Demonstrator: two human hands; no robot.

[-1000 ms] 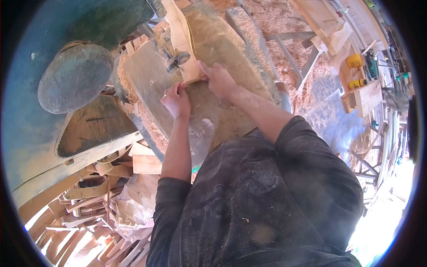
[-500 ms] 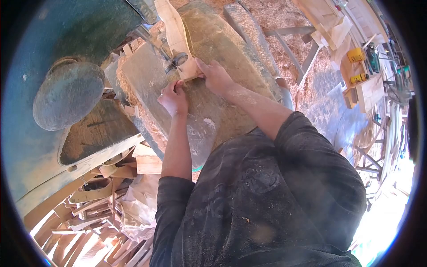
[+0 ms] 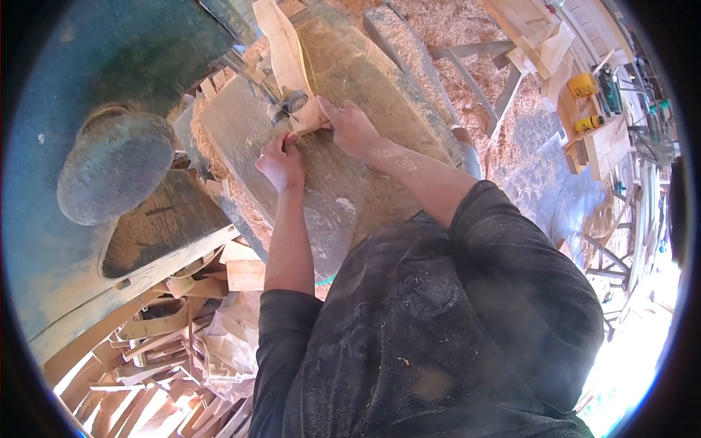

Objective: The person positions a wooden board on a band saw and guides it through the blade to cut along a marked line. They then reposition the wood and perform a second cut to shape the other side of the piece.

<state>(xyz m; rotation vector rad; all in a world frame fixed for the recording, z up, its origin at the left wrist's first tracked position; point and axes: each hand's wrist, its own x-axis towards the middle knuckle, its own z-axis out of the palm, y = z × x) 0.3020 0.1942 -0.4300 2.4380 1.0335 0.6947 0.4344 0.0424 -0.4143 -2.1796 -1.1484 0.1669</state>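
A long, pale wooden board (image 3: 287,55) with a wavy edge lies on the dusty machine table (image 3: 380,95). Its near end is gripped by both hands. My left hand (image 3: 283,162) pinches the left corner of that end, fingers closed. On the right corner, the thumb and fingers of my right hand (image 3: 353,130) are closed too. Just beyond my fingers, dark round guide rollers (image 3: 295,101) of what looks like a bandsaw sit right over the board. The blade itself cannot be made out.
The large green machine body (image 3: 139,51) with a round knob-like disc (image 3: 117,168) stands at the left. Wood offcuts (image 3: 153,358) pile up below it. Sawdust (image 3: 460,29) covers the floor. A yellow container (image 3: 582,85) stands among boards at the right.
The view has tilted slightly, so the machine at the left sits a little lower. Both hands keep their grip on the board, with hardly any visible movement.
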